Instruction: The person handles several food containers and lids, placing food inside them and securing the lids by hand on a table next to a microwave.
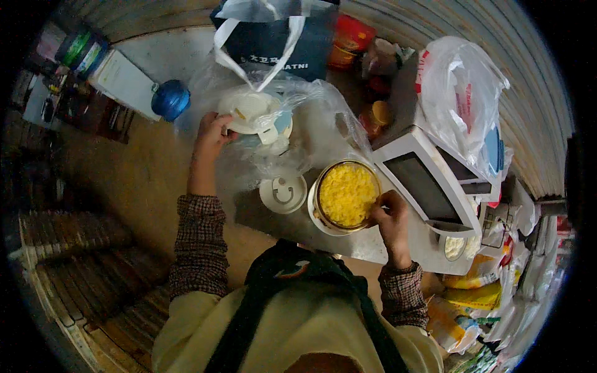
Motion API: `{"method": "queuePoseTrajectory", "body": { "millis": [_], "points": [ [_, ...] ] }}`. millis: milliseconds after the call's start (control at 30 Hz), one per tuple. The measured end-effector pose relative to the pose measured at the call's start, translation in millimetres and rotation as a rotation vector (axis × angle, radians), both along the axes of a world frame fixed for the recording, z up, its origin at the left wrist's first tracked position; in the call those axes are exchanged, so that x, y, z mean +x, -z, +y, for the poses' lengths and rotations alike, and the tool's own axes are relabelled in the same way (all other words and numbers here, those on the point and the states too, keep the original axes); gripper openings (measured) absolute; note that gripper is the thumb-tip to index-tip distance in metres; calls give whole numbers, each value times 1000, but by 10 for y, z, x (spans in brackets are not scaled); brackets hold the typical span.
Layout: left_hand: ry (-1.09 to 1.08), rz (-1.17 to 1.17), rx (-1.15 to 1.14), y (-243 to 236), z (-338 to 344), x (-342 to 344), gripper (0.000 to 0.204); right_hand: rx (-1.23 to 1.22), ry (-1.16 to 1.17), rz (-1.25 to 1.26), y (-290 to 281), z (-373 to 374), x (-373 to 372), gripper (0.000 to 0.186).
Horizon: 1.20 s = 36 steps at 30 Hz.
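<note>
**Yellow grain in the bowl, a hand at either dish**

Yellow kernels filled the round bowl (347, 196) that sat on the desk (348, 239) just right of the frame's centre, directly in front of the person. The right hand (389, 214) was at the bowl's lower right rim, fingers curled against the edge and touching it; whether they pinched the rim or only steadied it could not be told from where I stood. The left hand (213, 132) was stretched further out, toward the upper left of centre, its fingers closed on the near edge of a white plate (249, 112) resting on a crumpled clear plastic bag (311, 124). Bowl and plate lay apart on a slant, plate up and left, bowl down and right. A white round lid (283, 193) lay flat between them, just left of the bowl, nearer the right hand. A weighing scale (429, 186) stood at the bowl's right.
</note>
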<state>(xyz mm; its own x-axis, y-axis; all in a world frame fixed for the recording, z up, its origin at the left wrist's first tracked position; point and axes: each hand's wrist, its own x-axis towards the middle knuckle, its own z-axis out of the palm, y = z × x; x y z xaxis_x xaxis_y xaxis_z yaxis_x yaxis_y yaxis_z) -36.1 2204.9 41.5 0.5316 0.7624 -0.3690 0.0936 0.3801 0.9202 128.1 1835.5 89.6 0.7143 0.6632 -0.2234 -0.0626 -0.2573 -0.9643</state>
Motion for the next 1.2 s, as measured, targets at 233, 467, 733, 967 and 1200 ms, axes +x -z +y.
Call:
{"method": "queuePoseTrajectory", "body": {
  "millis": [233,467,733,967,1200],
  "points": [
    [-48,-210,270,-501,-733,-1011,38,-87,-40,-20,19,-74,-60,7],
    [51,8,-221,22,-1082,-2235,50,-130,-95,-23,214,-87,-190,7],
    [-224,105,-242,1163,-1158,-1700,56,-183,-225,-102,609,322,-322,10],
    [-86,689,227,2120,-989,-1637,51,-164,56,65,470,-198,-171,9],
    [101,1183,764,1437,-1127,-1495,33,-166,311,-100,732,-1167,72,14]
  ]
}}
